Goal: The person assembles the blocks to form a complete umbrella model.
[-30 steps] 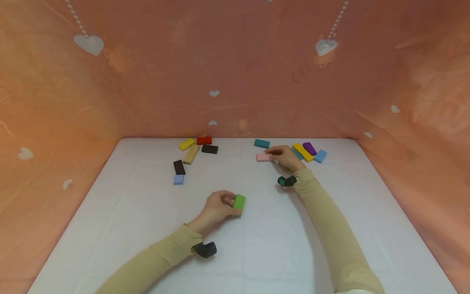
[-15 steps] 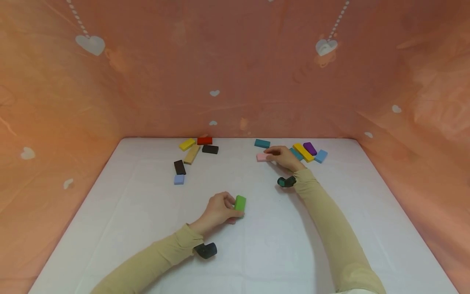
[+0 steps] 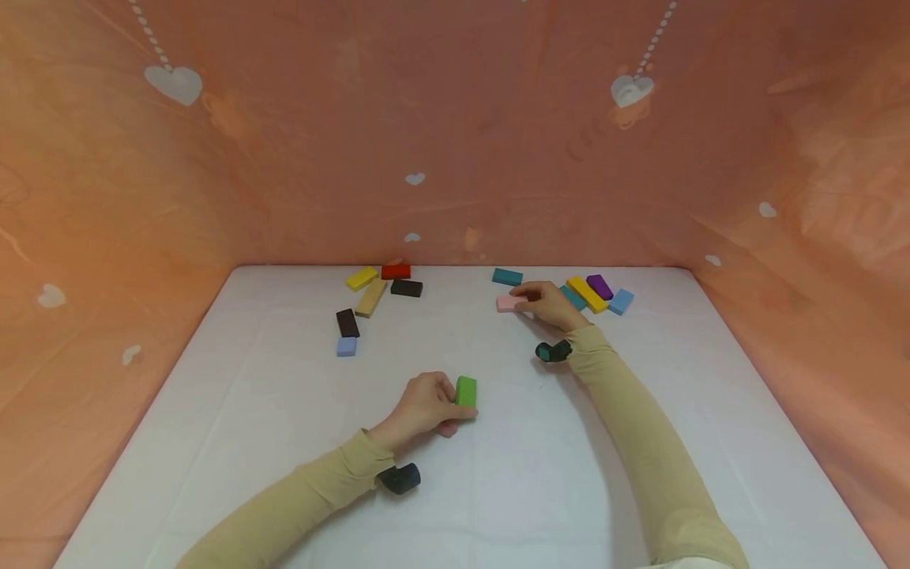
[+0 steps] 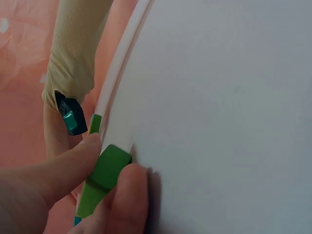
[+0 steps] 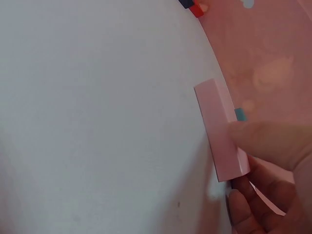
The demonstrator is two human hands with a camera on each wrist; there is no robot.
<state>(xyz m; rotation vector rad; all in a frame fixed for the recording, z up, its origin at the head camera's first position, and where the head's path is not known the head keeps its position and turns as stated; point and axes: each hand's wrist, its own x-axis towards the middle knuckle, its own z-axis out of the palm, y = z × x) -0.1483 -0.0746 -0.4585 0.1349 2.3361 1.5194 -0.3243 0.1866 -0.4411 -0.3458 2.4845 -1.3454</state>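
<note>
A green wooden block (image 3: 465,391) is pinched between the thumb and fingers of my left hand (image 3: 424,405), near the middle of the table. In the left wrist view the fingers partly cover this green block (image 4: 113,165). Further back and to the right, my right hand (image 3: 550,304) grips one end of a pink block (image 3: 509,303). The right wrist view shows the thumb against the long pink block (image 5: 214,131), with curled fingers near its lower end. A teal block (image 3: 508,276) lies just behind the pink one.
Right of my right hand lie a second teal block (image 3: 573,298), a yellow-orange block (image 3: 587,294), a purple block (image 3: 599,287) and a light blue block (image 3: 621,302). At back left several blocks lie loose, among them a red block (image 3: 396,272) and a lavender block (image 3: 346,347).
My left hand and the green block have shifted very slightly right, and the thumb now reaches further across the block's near end. The right hand and pink block stay almost still.
</note>
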